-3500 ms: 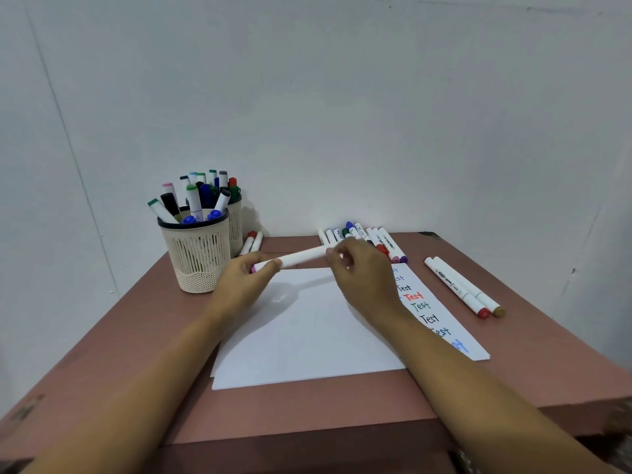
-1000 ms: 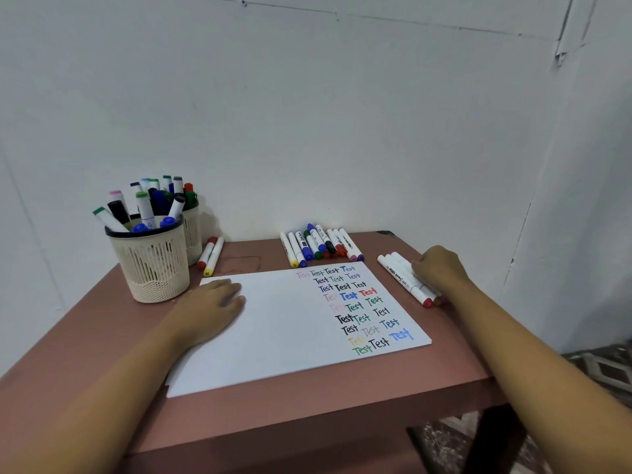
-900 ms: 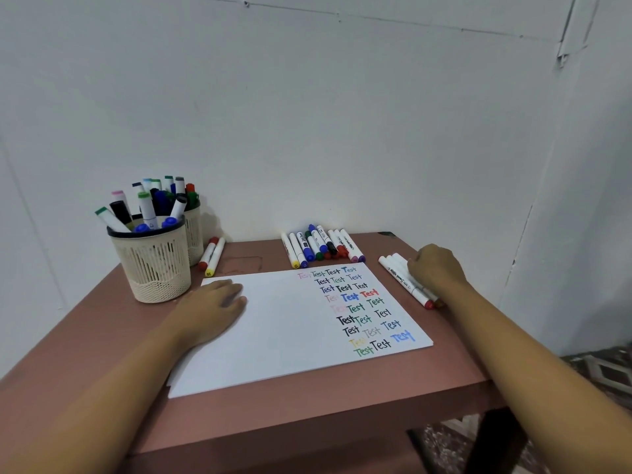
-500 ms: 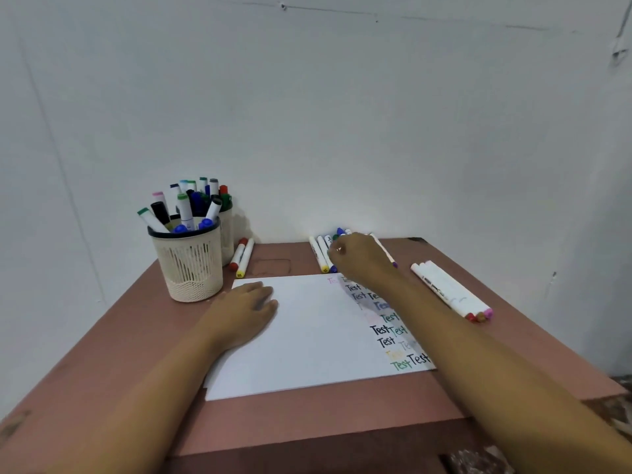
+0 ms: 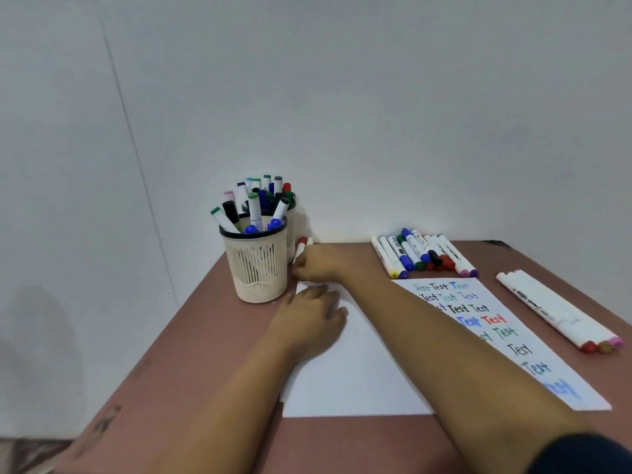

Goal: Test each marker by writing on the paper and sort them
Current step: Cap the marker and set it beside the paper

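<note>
Right hand (image 5: 318,265): reached across the left forearm. The fingers are curled at the near ends of the pair (image 5: 301,247). Whether a marker is gripped cannot be told.
Left hand (image 5: 307,319): laid flat with relaxed fingers on the paper (image 5: 359,378), just nearer than the right hand.
Pair: two markers, one red-capped, lying side by side just beyond the right fingertips.
Cup (image 5: 256,271): cream mesh with a dark rim, just left of the right hand. Capped markers are stood in it, with green, black, pink and blue caps seen.
Back cup (image 5: 291,220): set just behind the first and also filled with markers.
Row (image 5: 424,254): capped markers laid side by side, well to the right of the right hand.
Trio (image 5: 557,309): three white markers farther right still, with red, brown and pink caps.
Change: half a second ago the right hand was at the row; it has since been brought over to the pair. The left hand has been kept on the paper.
Writing: "Test" is repeated in black, blue, red and green on the paper's right part. Barrel print is too small to be read.
</note>
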Tool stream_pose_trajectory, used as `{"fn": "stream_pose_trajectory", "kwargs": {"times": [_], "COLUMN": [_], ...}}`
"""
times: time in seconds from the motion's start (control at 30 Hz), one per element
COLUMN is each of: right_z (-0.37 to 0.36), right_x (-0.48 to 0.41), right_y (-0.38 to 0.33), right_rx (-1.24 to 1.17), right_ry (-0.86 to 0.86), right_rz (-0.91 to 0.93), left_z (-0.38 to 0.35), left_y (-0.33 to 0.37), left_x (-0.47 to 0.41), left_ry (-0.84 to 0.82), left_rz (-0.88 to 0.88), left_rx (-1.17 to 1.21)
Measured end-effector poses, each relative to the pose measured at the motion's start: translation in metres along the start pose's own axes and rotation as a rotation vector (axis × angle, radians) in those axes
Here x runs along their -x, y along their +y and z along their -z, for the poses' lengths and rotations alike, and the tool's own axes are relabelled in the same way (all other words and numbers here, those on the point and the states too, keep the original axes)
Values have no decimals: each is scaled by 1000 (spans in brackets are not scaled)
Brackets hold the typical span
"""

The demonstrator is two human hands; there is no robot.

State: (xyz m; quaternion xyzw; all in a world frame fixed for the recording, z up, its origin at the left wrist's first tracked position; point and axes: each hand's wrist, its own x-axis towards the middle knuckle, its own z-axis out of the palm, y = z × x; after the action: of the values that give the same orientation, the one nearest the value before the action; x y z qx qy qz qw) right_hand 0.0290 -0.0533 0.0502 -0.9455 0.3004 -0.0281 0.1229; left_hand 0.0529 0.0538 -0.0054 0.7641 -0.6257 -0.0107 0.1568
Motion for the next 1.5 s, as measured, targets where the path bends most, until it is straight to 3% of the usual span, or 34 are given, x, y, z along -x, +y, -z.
{"fn": "stream_pose_trajectory", "kwargs": {"times": [0.23,0.53,0.67,0.73,0.87,0.93,1.03,1.13,1.3,1.4,1.5], "right_z": [1,11,18,17,12,8,3,1,-2,-3,-10], "right_x": [0,43,86,109,146,157,162,161,156,154,153], "right_y": [10,59,72,77,83,82,80,78,76,71,67], "right_rx": [-93,-596,-708,-782,-993,-1098,-1217,-1316,-1515,-1740,-1708], "right_ry": [114,650,761,778,789,789,773,750,709,585,414], "right_rz": [-24,-181,-188,-191,-185,-197,-233,-265,-291,-242,-157], "left_z": [-7,-4,-2,-1,5,6,6,2,0,1,2], "left_y": [-6,-9,-7,-7,2,4,8,10,14,18,24], "left_x": [-6,-9,-6,-6,-2,1,9,9,8,9,9], "left_ry": [30,80,108,157,523,622,520,396,437,451,426], "left_rz": [-13,24,14,20,31,-75,-254,-269,-286,-304,-284], "left_rx": [28,170,193,201,244,245,211,234,261,279,301]}}
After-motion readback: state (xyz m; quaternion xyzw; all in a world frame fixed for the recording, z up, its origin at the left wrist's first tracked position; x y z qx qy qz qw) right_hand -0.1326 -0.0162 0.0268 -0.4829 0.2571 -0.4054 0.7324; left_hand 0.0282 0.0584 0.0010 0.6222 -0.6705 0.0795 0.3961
